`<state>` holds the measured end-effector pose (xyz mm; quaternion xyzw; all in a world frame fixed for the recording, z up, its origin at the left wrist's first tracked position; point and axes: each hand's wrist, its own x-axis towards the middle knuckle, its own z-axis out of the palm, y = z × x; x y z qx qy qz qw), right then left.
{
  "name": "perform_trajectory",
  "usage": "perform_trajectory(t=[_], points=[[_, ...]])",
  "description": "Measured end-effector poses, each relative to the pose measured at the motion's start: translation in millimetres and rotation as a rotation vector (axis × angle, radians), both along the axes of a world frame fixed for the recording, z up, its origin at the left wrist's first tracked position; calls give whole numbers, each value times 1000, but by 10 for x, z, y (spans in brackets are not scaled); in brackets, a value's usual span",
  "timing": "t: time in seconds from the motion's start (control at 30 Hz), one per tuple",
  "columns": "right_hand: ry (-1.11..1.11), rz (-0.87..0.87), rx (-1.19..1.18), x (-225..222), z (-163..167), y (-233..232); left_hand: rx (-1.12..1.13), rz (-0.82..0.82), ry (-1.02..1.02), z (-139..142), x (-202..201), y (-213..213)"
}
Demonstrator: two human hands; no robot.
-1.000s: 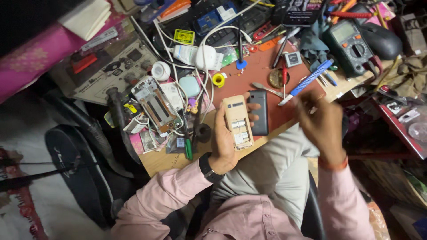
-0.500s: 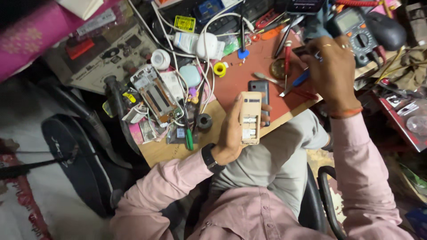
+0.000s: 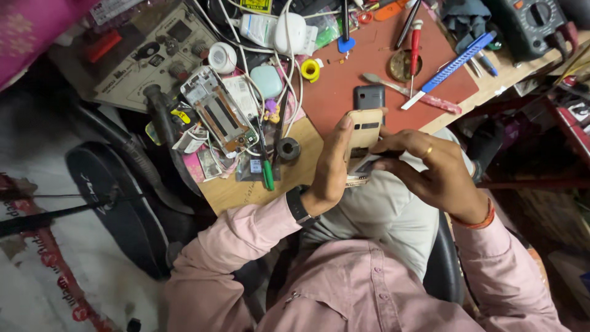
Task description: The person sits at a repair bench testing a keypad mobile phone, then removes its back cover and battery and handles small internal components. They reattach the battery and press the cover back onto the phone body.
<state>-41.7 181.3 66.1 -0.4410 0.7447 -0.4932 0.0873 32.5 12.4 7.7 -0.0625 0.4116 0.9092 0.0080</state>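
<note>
My left hand (image 3: 329, 175) grips a beige keypad phone (image 3: 364, 130) upright over the bench's front edge, thumb along its left side. My right hand (image 3: 433, 172), a ring on one finger, meets the phone's lower end from the right. Its fingertips pinch a dark flat piece (image 3: 369, 163) against the phone there. A dark grey phone (image 3: 369, 96) lies flat on the red mat (image 3: 335, 98) just beyond the beige one. What the dark piece is cannot be made out.
On the mat lie a blue flat tool (image 3: 455, 61), a red screwdriver (image 3: 415, 46) and a round brass disc (image 3: 402, 64). A multimeter (image 3: 528, 21) sits far right. Left of the mat are an opened phone frame (image 3: 218, 114), a yellow tape roll (image 3: 310, 69), a green-handled screwdriver (image 3: 267, 175) and tangled cables.
My right hand has come back from the far right by the multimeter and now meets the phone's lower end. My left hand has kept hold of the phone.
</note>
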Motion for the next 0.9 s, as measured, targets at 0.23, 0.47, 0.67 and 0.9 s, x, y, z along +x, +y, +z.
perform_trajectory(t=[0.23, 0.47, 0.67, 0.9], points=[[150, 26, 75, 66, 87, -110, -24, 48, 6, -51, 10, -11], [188, -64, 65, 151, 10, -174, 148, 31, -91, -84, -20, -12], [197, -147, -22, 270, -109, -206, 42, 23, -49, 16, -20, -57], [464, -218, 142, 464, -206, -259, -53, 88, -34, 26, -12, -55]])
